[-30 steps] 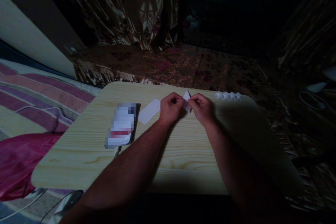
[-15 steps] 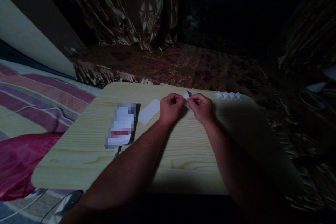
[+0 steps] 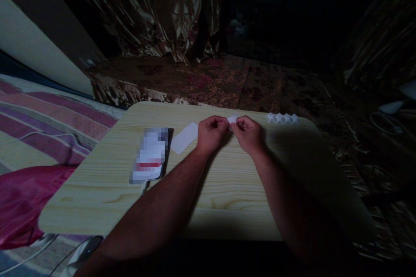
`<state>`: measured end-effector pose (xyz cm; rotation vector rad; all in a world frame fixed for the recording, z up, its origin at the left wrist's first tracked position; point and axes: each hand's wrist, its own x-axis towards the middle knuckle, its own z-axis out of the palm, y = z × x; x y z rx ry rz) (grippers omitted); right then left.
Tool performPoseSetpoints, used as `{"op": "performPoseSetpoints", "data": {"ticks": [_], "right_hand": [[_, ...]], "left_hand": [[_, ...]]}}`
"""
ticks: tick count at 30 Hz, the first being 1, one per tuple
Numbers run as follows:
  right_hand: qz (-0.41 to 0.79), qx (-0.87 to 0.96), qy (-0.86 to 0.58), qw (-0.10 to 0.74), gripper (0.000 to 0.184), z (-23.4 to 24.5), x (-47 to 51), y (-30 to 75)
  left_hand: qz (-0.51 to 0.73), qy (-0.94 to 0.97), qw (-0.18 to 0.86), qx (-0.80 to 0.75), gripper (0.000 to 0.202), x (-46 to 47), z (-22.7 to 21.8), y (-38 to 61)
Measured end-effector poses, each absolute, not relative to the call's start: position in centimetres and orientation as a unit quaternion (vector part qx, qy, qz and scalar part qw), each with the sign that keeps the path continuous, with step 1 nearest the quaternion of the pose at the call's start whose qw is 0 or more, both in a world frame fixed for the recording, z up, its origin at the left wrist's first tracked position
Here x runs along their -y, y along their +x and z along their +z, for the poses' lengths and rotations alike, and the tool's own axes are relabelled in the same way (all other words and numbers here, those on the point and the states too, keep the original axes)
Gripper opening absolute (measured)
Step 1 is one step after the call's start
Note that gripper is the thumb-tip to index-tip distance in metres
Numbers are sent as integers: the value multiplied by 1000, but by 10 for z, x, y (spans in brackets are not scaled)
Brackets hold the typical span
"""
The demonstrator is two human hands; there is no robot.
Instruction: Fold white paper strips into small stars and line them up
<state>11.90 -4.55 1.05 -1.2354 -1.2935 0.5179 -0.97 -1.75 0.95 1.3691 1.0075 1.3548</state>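
Observation:
Between my two hands, near the far edge of the wooden table, is a small folded white piece of paper (image 3: 232,119). My left hand (image 3: 212,132) pinches it from the left, fingers curled in. From the other side my right hand (image 3: 248,133) grips it between thumb and bent fingers. The fingertips cover much of the paper. Left of my left hand lies a flat white paper sheet (image 3: 184,138). Several small white paper stars (image 3: 282,118) stand in a row at the far right edge of the table.
A phone (image 3: 149,155), its screen blurred out, lies on the table (image 3: 234,190) at left with a cable plugged in. A striped bed cover (image 3: 58,108) and pink cloth (image 3: 29,201) are on the left. Patterned curtains (image 3: 175,13) hang behind.
The folded paper has turned between my fingers: its pointed tip stood up before, and now a blunter, wider edge shows. My right hand has shifted slightly left.

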Motion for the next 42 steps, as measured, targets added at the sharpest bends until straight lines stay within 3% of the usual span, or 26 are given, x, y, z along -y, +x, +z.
{"op": "performPoseSetpoints", "data": {"ticks": [42], "right_hand": [[338, 509, -511, 605, 23, 3, 39, 122]], "left_hand": [[553, 557, 473, -400, 18, 15, 8, -10]]}}
